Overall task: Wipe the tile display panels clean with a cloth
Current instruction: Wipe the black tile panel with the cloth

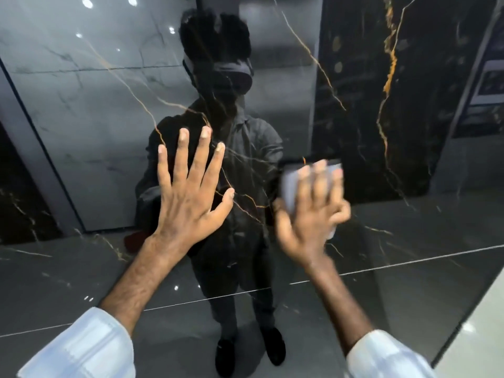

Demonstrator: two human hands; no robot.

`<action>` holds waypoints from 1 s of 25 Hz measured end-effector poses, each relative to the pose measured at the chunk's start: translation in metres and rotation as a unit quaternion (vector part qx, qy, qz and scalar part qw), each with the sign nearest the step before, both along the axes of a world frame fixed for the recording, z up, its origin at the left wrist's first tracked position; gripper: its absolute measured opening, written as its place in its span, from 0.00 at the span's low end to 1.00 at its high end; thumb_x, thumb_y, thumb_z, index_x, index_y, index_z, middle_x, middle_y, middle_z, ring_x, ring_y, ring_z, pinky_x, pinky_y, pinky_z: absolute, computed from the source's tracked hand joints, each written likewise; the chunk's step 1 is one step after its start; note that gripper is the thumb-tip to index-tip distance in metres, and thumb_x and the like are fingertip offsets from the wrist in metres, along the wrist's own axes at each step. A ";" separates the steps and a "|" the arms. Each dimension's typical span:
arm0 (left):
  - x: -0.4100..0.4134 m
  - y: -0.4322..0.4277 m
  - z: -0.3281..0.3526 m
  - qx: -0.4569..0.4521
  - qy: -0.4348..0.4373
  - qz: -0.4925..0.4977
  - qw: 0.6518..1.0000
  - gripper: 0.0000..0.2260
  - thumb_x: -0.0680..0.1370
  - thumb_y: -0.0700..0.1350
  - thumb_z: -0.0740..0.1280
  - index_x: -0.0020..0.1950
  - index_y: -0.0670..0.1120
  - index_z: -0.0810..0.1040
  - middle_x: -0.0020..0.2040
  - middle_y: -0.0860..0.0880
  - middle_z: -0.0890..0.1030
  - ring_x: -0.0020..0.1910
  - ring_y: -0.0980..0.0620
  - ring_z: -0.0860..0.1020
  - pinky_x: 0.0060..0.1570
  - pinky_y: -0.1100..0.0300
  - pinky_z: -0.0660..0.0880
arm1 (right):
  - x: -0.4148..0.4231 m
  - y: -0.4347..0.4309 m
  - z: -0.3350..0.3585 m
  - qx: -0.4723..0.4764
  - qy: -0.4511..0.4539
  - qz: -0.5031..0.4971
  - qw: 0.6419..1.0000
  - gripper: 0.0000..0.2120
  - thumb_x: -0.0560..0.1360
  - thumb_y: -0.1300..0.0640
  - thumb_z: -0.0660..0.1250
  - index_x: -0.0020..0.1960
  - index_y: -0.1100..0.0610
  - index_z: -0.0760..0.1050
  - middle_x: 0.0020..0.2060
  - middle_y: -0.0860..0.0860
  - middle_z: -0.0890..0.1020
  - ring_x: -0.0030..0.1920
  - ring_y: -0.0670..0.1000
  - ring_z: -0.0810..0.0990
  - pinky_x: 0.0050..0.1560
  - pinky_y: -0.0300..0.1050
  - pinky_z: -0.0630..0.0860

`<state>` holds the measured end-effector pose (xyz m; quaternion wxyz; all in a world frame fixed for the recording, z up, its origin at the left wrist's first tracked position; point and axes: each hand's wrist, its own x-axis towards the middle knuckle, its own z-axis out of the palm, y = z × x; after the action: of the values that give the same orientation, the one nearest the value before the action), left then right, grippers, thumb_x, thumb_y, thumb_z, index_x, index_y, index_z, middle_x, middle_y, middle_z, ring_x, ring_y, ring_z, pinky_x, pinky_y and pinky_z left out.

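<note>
Two hands are on the glossy black marble-look tile panel with gold veins (pixel 272 118), which fills the centre of the frame and mirrors our own figure. Our left hand (pixel 191 192), centre-left, lies flat with its fingers straight and spread, palm against the glass-smooth surface, holding nothing; we judge it to be steadying us. Our right hand (pixel 311 208), centre-right, is blurred by motion, fingers spread and fairly straight, pressing a small pale grey folded cloth (pixel 291 186) flat onto the panel. The cloth shows above and to the left of the palm and peeks out again at its lower right edge, so it sits between hand and tile; we cannot tell whether the thumb pinches it.

What matters next: the unwiped stretch of panel lies mostly up and to the right of the cloth, toward the bright orange vein (pixel 390 66) at upper right, and the right hand is the nearer one. The panel's long axis runs top to bottom, so long vertical strokes probably suit it. A grey tile panel (pixel 81 105) stands at upper left.
</note>
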<state>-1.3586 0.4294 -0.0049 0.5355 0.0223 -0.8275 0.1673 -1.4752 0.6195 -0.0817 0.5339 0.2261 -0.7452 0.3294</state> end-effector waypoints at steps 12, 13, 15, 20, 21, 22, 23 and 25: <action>0.002 0.005 -0.070 -0.029 -0.078 -0.054 0.995 0.38 0.76 0.55 0.68 0.83 0.47 0.61 0.85 0.43 0.56 0.84 0.40 0.45 0.77 0.32 0.35 | 0.003 -0.006 -0.083 -0.352 -0.249 -0.068 0.900 0.36 0.80 0.38 0.59 0.84 0.50 0.55 0.83 0.53 0.57 0.82 0.59 0.54 0.75 0.69 0.56; 0.000 0.005 -0.072 -0.029 -0.065 -0.051 0.996 0.38 0.76 0.55 0.69 0.83 0.47 0.61 0.84 0.43 0.57 0.84 0.40 0.46 0.77 0.31 0.37 | 0.028 -0.033 -0.095 -0.351 -0.280 -0.051 0.892 0.37 0.79 0.37 0.58 0.84 0.47 0.52 0.84 0.51 0.54 0.83 0.57 0.51 0.74 0.70 0.57; -0.004 0.006 -0.074 -0.035 -0.042 -0.047 0.997 0.38 0.76 0.55 0.69 0.84 0.47 0.61 0.84 0.44 0.57 0.84 0.40 0.46 0.77 0.30 0.39 | 0.072 -0.077 -0.127 -0.246 -0.270 -0.019 0.931 0.37 0.81 0.35 0.56 0.83 0.49 0.49 0.84 0.52 0.51 0.83 0.58 0.49 0.73 0.68 0.58; -0.005 0.002 -0.075 -0.046 -0.050 -0.056 0.996 0.39 0.76 0.57 0.69 0.84 0.46 0.61 0.85 0.44 0.52 0.84 0.39 0.45 0.77 0.30 0.38 | 0.013 -0.016 -0.154 -0.069 -0.142 -0.031 0.987 0.35 0.82 0.35 0.57 0.81 0.54 0.56 0.80 0.63 0.59 0.80 0.67 0.54 0.79 0.62 0.50; -0.005 0.002 -0.076 -0.047 -0.052 -0.055 0.996 0.39 0.76 0.57 0.69 0.84 0.46 0.60 0.86 0.44 0.52 0.84 0.39 0.44 0.77 0.30 0.38 | -0.008 0.002 -0.151 -0.148 -0.174 -0.066 0.971 0.37 0.81 0.34 0.57 0.82 0.55 0.57 0.80 0.63 0.60 0.80 0.67 0.55 0.80 0.65 0.50; -0.005 0.002 -0.077 -0.048 -0.053 -0.055 0.996 0.40 0.76 0.57 0.69 0.84 0.46 0.59 0.86 0.44 0.51 0.84 0.38 0.44 0.77 0.30 0.38 | -0.026 0.019 -0.146 -0.270 -0.236 -0.087 0.930 0.39 0.79 0.31 0.55 0.82 0.54 0.58 0.81 0.60 0.60 0.80 0.65 0.56 0.78 0.69 0.52; -0.005 0.001 -0.077 -0.048 -0.054 -0.057 0.996 0.40 0.77 0.57 0.69 0.84 0.46 0.59 0.86 0.44 0.50 0.84 0.38 0.44 0.77 0.30 0.38 | -0.037 0.031 -0.139 -0.400 -0.304 -0.094 0.860 0.42 0.76 0.29 0.53 0.83 0.52 0.57 0.82 0.55 0.60 0.80 0.62 0.56 0.77 0.70 0.54; -0.005 0.000 -0.077 -0.050 -0.053 -0.064 0.995 0.39 0.77 0.57 0.68 0.84 0.46 0.59 0.86 0.44 0.50 0.84 0.38 0.44 0.77 0.30 0.38 | -0.030 0.021 -0.126 -0.533 -0.379 -0.103 0.750 0.45 0.72 0.28 0.48 0.84 0.48 0.54 0.83 0.47 0.58 0.80 0.57 0.56 0.75 0.71 0.54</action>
<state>-1.3638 0.4290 -0.0814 0.5009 -0.0667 -0.8450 0.1751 -1.5055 0.6406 -0.2080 0.2724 -0.3165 -0.6084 0.6749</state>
